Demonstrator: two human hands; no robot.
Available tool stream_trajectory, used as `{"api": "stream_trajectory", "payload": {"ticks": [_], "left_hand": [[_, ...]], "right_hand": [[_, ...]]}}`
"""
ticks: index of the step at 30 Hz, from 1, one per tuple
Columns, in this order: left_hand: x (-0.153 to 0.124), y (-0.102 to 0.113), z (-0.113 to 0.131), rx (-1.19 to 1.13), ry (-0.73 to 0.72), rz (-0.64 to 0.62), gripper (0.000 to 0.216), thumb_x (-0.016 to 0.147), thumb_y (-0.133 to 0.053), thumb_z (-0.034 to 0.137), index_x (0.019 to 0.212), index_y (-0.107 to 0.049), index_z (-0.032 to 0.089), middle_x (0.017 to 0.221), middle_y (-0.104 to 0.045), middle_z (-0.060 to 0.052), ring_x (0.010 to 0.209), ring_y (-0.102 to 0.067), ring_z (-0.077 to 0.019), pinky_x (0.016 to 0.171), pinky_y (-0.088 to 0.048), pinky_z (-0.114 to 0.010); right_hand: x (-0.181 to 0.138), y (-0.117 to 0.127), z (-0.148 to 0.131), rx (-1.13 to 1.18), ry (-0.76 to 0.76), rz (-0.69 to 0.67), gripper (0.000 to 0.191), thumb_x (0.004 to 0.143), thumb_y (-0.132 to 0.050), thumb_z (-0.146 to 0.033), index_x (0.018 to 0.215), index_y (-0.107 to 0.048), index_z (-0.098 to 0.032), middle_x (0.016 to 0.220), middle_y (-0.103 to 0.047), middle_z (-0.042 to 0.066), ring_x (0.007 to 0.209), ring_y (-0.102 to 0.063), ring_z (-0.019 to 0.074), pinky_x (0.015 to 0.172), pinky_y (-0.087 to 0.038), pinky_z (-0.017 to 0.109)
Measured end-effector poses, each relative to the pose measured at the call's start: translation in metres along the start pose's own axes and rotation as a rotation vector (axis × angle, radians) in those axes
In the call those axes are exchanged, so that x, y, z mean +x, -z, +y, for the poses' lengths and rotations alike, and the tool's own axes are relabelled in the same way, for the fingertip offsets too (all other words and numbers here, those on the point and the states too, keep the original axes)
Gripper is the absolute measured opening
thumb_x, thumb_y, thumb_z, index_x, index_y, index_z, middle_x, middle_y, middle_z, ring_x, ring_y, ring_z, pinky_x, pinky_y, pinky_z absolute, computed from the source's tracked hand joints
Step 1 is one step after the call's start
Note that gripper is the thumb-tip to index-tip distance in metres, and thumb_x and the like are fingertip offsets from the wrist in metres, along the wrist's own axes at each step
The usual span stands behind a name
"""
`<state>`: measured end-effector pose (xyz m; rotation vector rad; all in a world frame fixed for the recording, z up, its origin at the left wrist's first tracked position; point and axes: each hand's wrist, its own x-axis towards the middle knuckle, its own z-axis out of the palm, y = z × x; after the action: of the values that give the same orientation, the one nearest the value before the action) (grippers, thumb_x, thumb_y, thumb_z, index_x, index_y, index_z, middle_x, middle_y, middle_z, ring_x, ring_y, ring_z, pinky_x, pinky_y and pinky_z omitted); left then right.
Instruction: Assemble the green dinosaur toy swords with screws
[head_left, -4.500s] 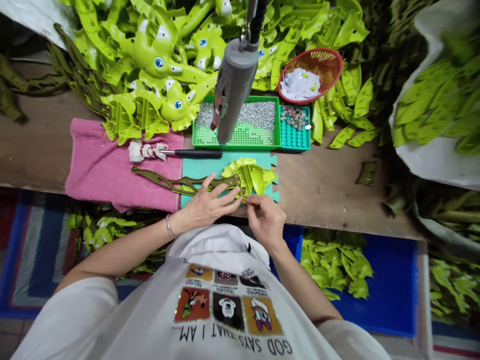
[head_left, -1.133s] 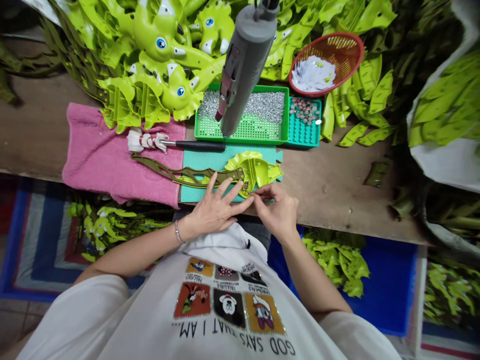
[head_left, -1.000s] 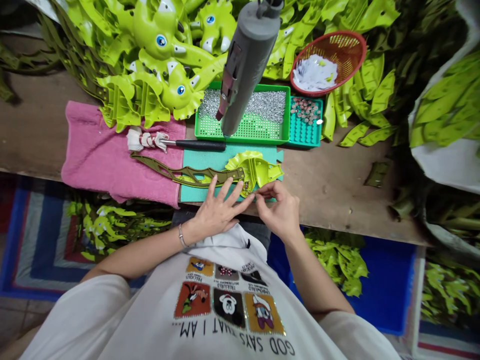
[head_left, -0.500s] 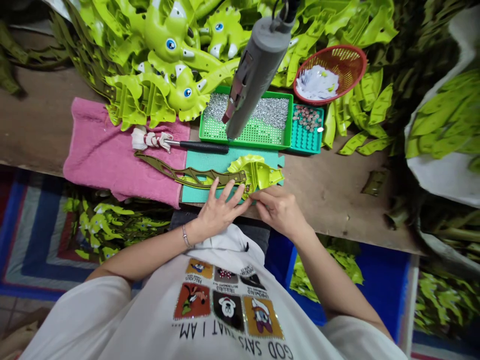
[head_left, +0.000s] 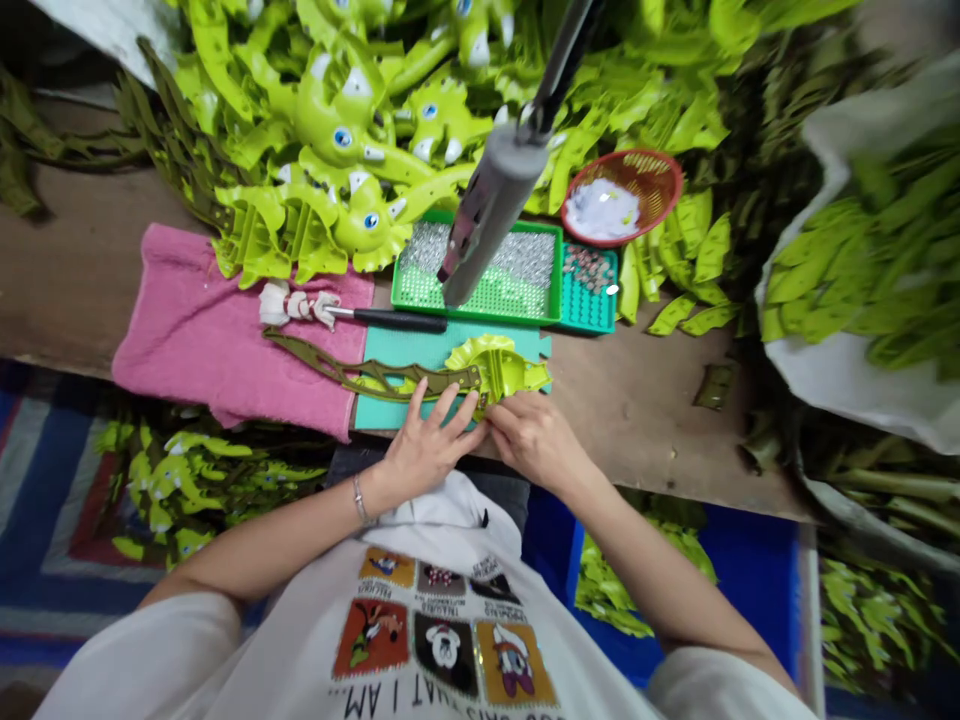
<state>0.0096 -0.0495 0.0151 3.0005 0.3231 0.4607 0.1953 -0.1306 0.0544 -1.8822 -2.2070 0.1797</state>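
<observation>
A lime-green dinosaur-head toy half (head_left: 501, 370) lies hollow side up on a turquoise foam mat (head_left: 379, 412). An olive-brown curved plastic strip (head_left: 375, 376) runs left from it onto the pink towel. My left hand (head_left: 427, 440) is spread, its fingertips resting on the strip's right end and the near edge of the toy half. Beside it, my right hand (head_left: 532, 432) has its fingers pinched together at the toy's near edge, close to my left thumb. Whatever is between those fingers is hidden.
Behind the mat stand a green tray of screws (head_left: 480, 312) and a teal tray of small metal discs (head_left: 589, 318). A grey electric screwdriver (head_left: 495, 210) hangs above them. A cloth-wrapped black-handled tool (head_left: 397, 319) lies on the pink towel (head_left: 172, 340). Lime-green toy parts (head_left: 330, 110) are heaped behind.
The whole view has shifted, with the bench appearing slightly lower. My right fingers are curled closer together at the toy's edge. My left hand stays spread on the strip.
</observation>
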Motion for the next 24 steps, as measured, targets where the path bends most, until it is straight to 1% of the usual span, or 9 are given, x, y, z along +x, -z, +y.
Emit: {"api": "stream_trajectory", "payload": {"ticks": [4, 7, 9, 12, 15, 17, 18, 20, 24], "left_hand": [[0.001, 0.001, 0.000, 0.008, 0.026, 0.039, 0.041, 0.084, -0.064, 0.024, 0.125, -0.065, 0.025, 0.140, -0.057, -0.011, 0.132, -0.042, -0.0341, 0.117, -0.020, -0.066], [0.003, 0.001, -0.003, 0.000, 0.030, 0.078, 0.049, 0.083, -0.068, 0.036, 0.131, -0.062, 0.028, 0.138, -0.057, -0.009, 0.131, -0.040, -0.0327, 0.121, -0.008, -0.062], [0.003, 0.000, -0.006, -0.002, 0.027, 0.083, 0.059, 0.082, -0.069, 0.043, 0.138, -0.057, 0.030, 0.139, -0.056, -0.008, 0.130, -0.039, -0.0324, 0.121, -0.002, -0.060], [0.002, -0.001, -0.010, 0.002, 0.014, 0.066, 0.068, 0.081, -0.070, 0.049, 0.144, -0.050, 0.033, 0.140, -0.053, -0.006, 0.130, -0.038, -0.0319, 0.121, 0.000, -0.059], [0.001, -0.002, -0.013, -0.002, 0.005, 0.051, 0.070, 0.082, -0.068, 0.051, 0.147, -0.046, 0.035, 0.141, -0.052, -0.005, 0.131, -0.037, -0.0314, 0.120, 0.000, -0.059], [0.001, -0.003, -0.015, -0.009, -0.002, 0.060, 0.069, 0.084, -0.067, 0.052, 0.148, -0.045, 0.035, 0.141, -0.051, -0.005, 0.132, -0.037, -0.0309, 0.121, 0.000, -0.057], [0.000, -0.003, -0.016, -0.013, -0.009, 0.070, 0.068, 0.085, -0.066, 0.051, 0.148, -0.045, 0.035, 0.142, -0.051, -0.004, 0.133, -0.037, -0.0306, 0.121, 0.000, -0.057], [0.000, -0.004, -0.017, -0.023, -0.024, 0.101, 0.066, 0.086, -0.065, 0.050, 0.148, -0.045, 0.035, 0.141, -0.051, -0.004, 0.133, -0.037, -0.0299, 0.122, 0.000, -0.056], [-0.001, -0.005, -0.018, -0.057, -0.029, 0.132, 0.067, 0.085, -0.067, 0.047, 0.148, -0.046, 0.033, 0.140, -0.052, -0.004, 0.134, -0.037, -0.0295, 0.123, 0.002, -0.056]], "right_hand": [[0.001, -0.004, -0.006, 0.020, -0.054, 0.035, 0.016, 0.088, -0.054, -0.010, 0.075, -0.059, -0.018, 0.070, -0.061, 0.005, 0.069, -0.052, 0.0189, 0.066, -0.039, 0.031], [-0.002, -0.002, -0.001, 0.128, -0.072, 0.073, 0.015, 0.085, -0.054, -0.007, 0.080, -0.062, -0.018, 0.072, -0.063, 0.004, 0.070, -0.057, 0.0174, 0.066, -0.044, 0.028], [-0.004, 0.008, 0.012, 0.217, -0.069, 0.121, 0.021, 0.083, -0.052, -0.003, 0.087, -0.065, -0.019, 0.075, -0.066, 0.004, 0.072, -0.061, 0.0163, 0.067, -0.047, 0.026], [0.004, 0.034, 0.050, 0.201, -0.107, 0.298, 0.025, 0.085, -0.051, -0.006, 0.096, -0.067, -0.020, 0.082, -0.071, 0.005, 0.077, -0.065, 0.0174, 0.070, -0.050, 0.028], [0.039, 0.061, 0.100, 0.069, -0.196, 0.427, 0.022, 0.090, -0.051, -0.015, 0.101, -0.069, -0.021, 0.090, -0.074, 0.006, 0.084, -0.067, 0.0201, 0.075, -0.051, 0.031], [0.077, 0.071, 0.130, -0.036, -0.300, 0.378, 0.023, 0.092, -0.048, -0.019, 0.103, -0.069, -0.021, 0.099, -0.075, 0.008, 0.090, -0.067, 0.0220, 0.080, -0.050, 0.033], [0.098, 0.073, 0.141, -0.108, -0.372, 0.309, 0.026, 0.092, -0.047, -0.018, 0.105, -0.069, -0.019, 0.103, -0.074, 0.010, 0.095, -0.066, 0.0235, 0.084, -0.049, 0.034], [0.138, 0.070, 0.156, -0.210, -0.471, 0.207, 0.032, 0.089, -0.046, -0.014, 0.113, -0.067, -0.015, 0.109, -0.072, 0.014, 0.101, -0.064, 0.0272, 0.088, -0.045, 0.037], [0.194, 0.049, 0.165, -0.248, -0.506, 0.173, 0.035, 0.084, -0.051, -0.015, 0.117, -0.063, -0.010, 0.117, -0.066, 0.022, 0.106, -0.059, 0.0337, 0.091, -0.041, 0.043]]}}
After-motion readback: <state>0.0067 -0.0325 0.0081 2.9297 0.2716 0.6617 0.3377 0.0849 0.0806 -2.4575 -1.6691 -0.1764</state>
